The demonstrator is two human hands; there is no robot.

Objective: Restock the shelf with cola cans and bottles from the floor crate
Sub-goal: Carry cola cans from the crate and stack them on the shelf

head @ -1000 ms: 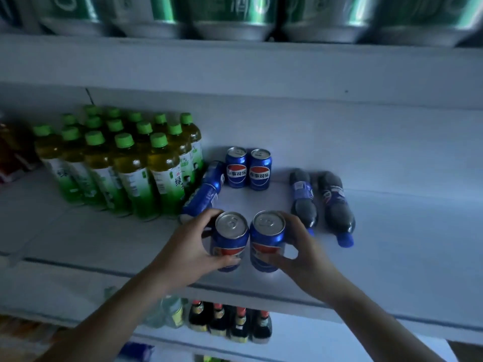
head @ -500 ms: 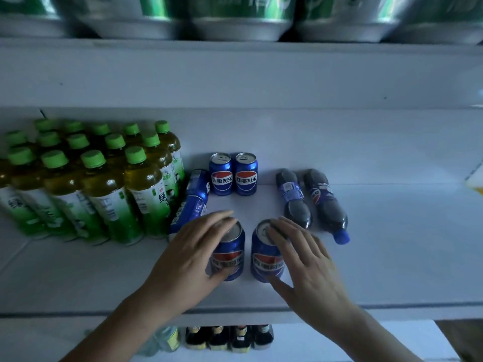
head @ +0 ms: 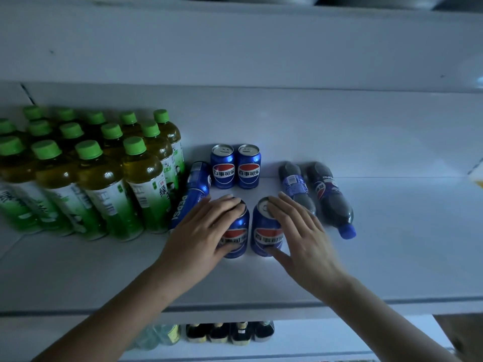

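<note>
Shelf (head: pixel 392 244), white, the largest item I log from my remote seat, carrying all stock listed below. Green-capped tea bottles (head: pixel 104 184), one upright block at the shelf's left end, packed cap to cap. Cola bottles (head: pixel 313 189), two, dark, lying on their sides right of centre, touching along their length, the blue cap of the right one pointing toward the front edge. Tall blue can (head: pixel 192 194), one, leaning tilted against the tea block. Rear cola cans (head: pixel 235 167), two, upright and side by side near the back wall, labels facing me. Front cola cans (head: pixel 257 228), two, upright, just beside each other with a narrow gap, well in front of the rear pair. Left hand (head: pixel 201 236), fingers extended and draped flat over the lid of the left front can, thumb against its side; a loose cover, not a closed grip. Right hand (head: pixel 300 236), fingers spread over the lid of the right front can, thumb low on its wall, likewise loose. Small dark bottles (head: pixel 230 333), one row on the lower shelf, only the tops visible.
</note>
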